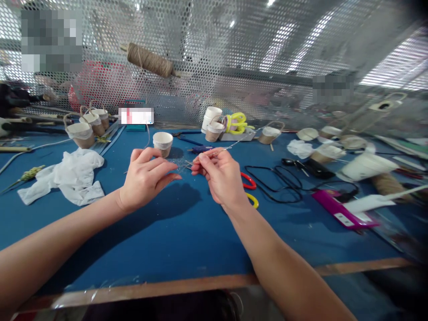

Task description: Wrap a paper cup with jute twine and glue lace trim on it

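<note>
My right hand [219, 174] pinches a thin, shiny strand [236, 142], perhaps wire or clear thread, between thumb and fingers. One length of it slants up to the right, and a loose fine tangle [184, 166] spreads from the fingertips toward the left. Facing it, my left hand [149, 171] has loosely bent fingers with a gap above the thumb, its tips beside the tangle. Both hands are above the blue table [167, 240]. Just behind them stands a small white-lined paper cup [162, 143]. Blue-handled pliers [202, 149] lie beyond the right fingertips.
White cloth [73, 176] lies at left, with handled cups [81, 133] behind. Red and yellow scissor-like handles [248, 180] show beside my right wrist. A black cord [277, 183], a purple box [344, 209] and more cups are at right. Twine [150, 60] hangs on the mesh.
</note>
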Action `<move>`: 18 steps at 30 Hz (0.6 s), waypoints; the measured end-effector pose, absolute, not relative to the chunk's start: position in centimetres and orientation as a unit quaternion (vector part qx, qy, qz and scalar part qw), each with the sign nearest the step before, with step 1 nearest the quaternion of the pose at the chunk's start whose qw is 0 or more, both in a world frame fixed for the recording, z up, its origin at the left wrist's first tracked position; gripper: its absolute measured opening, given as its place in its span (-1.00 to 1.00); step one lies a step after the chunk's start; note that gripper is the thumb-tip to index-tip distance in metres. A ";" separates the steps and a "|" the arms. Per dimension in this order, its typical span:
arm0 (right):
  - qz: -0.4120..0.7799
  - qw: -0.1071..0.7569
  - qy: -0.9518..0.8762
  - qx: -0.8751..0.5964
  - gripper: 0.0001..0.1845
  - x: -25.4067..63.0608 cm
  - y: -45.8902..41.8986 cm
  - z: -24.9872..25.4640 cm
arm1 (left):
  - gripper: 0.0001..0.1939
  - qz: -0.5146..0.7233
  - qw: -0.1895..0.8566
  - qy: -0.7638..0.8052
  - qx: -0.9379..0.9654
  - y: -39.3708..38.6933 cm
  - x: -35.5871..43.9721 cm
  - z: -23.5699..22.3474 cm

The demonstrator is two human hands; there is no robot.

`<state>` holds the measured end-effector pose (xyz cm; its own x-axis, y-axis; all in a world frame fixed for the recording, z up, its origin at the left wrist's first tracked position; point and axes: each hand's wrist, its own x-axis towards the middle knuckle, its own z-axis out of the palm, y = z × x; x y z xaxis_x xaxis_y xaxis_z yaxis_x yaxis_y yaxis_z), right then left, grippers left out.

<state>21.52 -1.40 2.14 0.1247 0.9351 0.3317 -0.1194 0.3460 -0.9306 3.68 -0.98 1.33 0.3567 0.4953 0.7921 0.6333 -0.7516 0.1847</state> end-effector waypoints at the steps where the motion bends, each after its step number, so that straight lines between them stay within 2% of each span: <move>1: 0.397 0.641 -0.525 -0.395 -0.82 21.5 -1.5 2.2 | -0.82 -0.465 0.003 -0.367 -0.806 -1.1 3.9 1.5; 3: 0.366 0.645 -0.542 -0.395 -0.84 21.4 -1.7 2.4 | -0.75 -0.476 -0.219 -0.415 -0.744 -1.3 4.5 1.7; 6: 0.336 0.641 -0.562 -0.402 -0.86 21.3 -1.9 2.5 | -0.68 -0.415 -0.585 -0.427 -0.551 -1.4 5.1 1.8; 8: 0.335 0.640 -0.560 -0.406 -0.86 21.4 -1.6 2.4 | -0.69 -0.374 -0.688 -0.415 -0.463 -1.3 5.3 1.6; 9: 0.342 0.643 -0.551 -0.409 -0.85 21.4 -1.4 2.3 | -0.69 -0.370 -0.687 -0.418 -0.465 -1.3 5.3 1.5; 11: 0.368 0.651 -0.517 -0.417 -0.84 21.7 -1.0 2.1 | -0.67 -0.378 -0.595 -0.436 -0.559 -1.3 5.1 1.3; 15: 0.418 0.658 -0.447 -0.439 -0.84 22.2 -0.2 2.1 | -0.63 -0.346 -0.218 -0.424 -0.808 -2.2 4.8 1.5; 18: 0.428 0.655 -0.433 -0.447 -0.83 22.4 0.0 2.4 | -0.59 -0.310 -0.020 -0.404 -0.861 -3.2 4.6 2.1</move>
